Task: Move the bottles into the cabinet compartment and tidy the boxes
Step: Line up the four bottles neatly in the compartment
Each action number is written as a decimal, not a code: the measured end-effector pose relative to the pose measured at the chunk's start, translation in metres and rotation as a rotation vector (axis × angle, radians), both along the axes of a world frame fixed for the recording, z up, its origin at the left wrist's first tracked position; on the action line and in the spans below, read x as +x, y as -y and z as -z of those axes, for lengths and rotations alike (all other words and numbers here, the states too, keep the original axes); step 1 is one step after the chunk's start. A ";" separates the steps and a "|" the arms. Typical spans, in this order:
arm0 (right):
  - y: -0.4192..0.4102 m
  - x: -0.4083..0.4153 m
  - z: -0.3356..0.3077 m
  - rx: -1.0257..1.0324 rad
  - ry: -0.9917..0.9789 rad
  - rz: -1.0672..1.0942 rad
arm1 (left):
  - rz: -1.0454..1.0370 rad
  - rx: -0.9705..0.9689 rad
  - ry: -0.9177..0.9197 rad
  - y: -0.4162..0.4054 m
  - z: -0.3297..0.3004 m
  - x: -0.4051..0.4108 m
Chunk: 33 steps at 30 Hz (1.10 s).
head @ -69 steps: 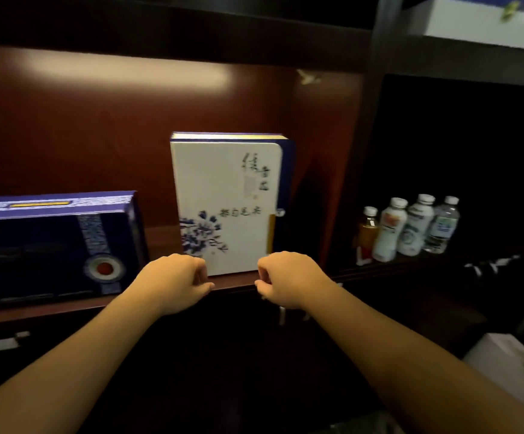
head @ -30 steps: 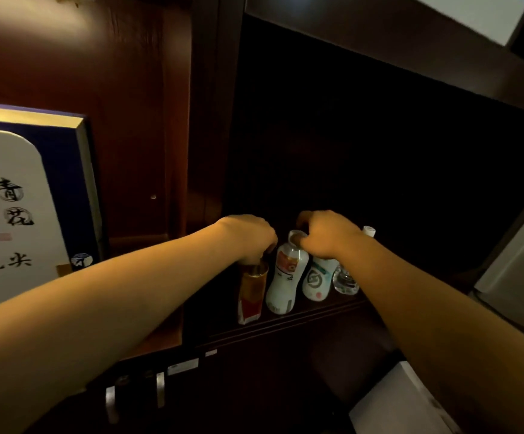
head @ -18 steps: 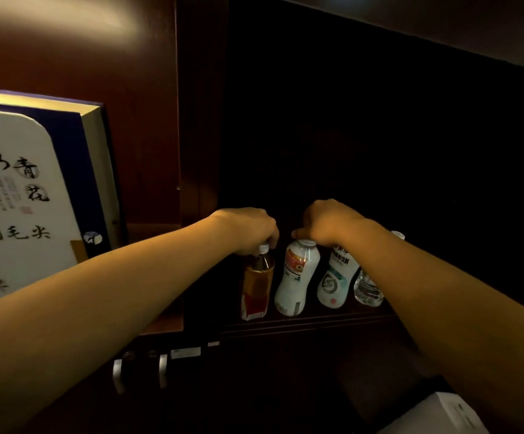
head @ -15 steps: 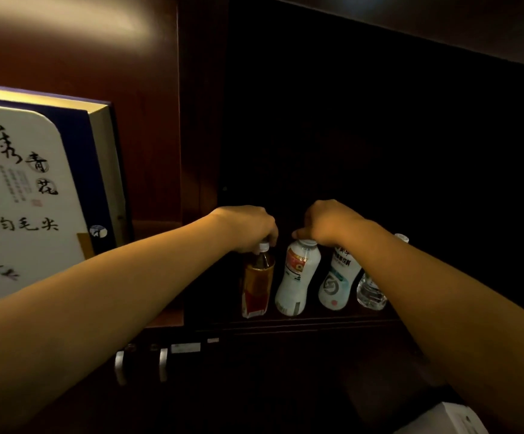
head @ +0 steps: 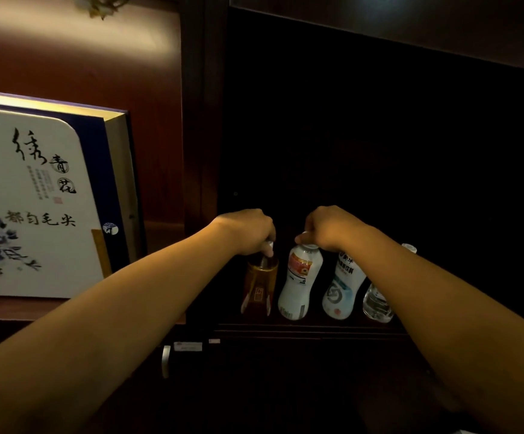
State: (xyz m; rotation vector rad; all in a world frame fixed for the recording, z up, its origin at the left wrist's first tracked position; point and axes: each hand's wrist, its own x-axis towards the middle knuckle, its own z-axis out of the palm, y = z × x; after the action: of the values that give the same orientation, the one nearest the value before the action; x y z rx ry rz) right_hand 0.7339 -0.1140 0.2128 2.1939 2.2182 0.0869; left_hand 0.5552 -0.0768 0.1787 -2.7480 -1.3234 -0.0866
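Note:
Several bottles stand in a row at the front of a dark cabinet compartment (head: 379, 151). My left hand (head: 248, 228) is closed over the cap of the amber tea bottle (head: 259, 285) at the left end. My right hand (head: 329, 227) grips the cap of the white bottle with a red label (head: 298, 283). Right of it stand a white bottle with a blue-grey label (head: 342, 286) and a clear water bottle (head: 378, 303), both partly hidden by my right forearm. A white and blue gift box (head: 35, 208) with a flower print stands upright on the left shelf.
A dark wooden upright (head: 203, 120) divides the lit left shelf (head: 66, 311) from the bottle compartment. Below the shelf edge are dark cabinet doors with a metal handle (head: 166, 360). The compartment behind the bottles is deep and unlit.
Both hands left the gift box and went right to the bottle row. Over the last second they closed on the two left bottle caps and have stayed there; the view shifted slightly.

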 end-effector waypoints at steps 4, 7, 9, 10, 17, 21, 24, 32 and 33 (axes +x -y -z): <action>0.002 0.002 -0.002 -0.012 -0.001 -0.029 | -0.014 0.008 0.015 -0.001 0.003 0.001; 0.002 0.006 -0.003 -0.017 -0.027 -0.075 | -0.017 -0.002 0.021 -0.002 0.003 0.001; 0.000 0.010 -0.003 -0.027 -0.079 -0.100 | -0.015 -0.004 0.024 -0.003 0.003 0.001; -0.001 0.012 -0.004 -0.035 -0.108 -0.113 | -0.014 -0.005 0.025 -0.004 0.003 0.001; -0.008 0.021 -0.005 -0.122 -0.213 -0.181 | 0.002 0.006 0.034 -0.006 0.006 0.001; -0.008 0.024 -0.005 -0.159 -0.262 -0.230 | 0.005 0.008 0.031 -0.007 0.006 0.000; -0.007 0.023 -0.009 -0.199 -0.284 -0.217 | 0.012 0.020 0.018 -0.008 0.006 0.000; -0.007 -0.003 0.002 -0.018 -0.018 -0.066 | 0.024 0.056 -0.018 -0.008 0.008 -0.001; -0.006 -0.003 0.002 -0.025 -0.031 -0.060 | 0.030 0.068 -0.019 -0.008 0.008 -0.001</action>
State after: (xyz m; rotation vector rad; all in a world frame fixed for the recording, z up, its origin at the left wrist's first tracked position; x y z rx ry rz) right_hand 0.7305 -0.1080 0.2105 2.1311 2.2889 0.0266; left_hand 0.5540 -0.0687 0.1708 -2.7058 -1.2504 -0.1055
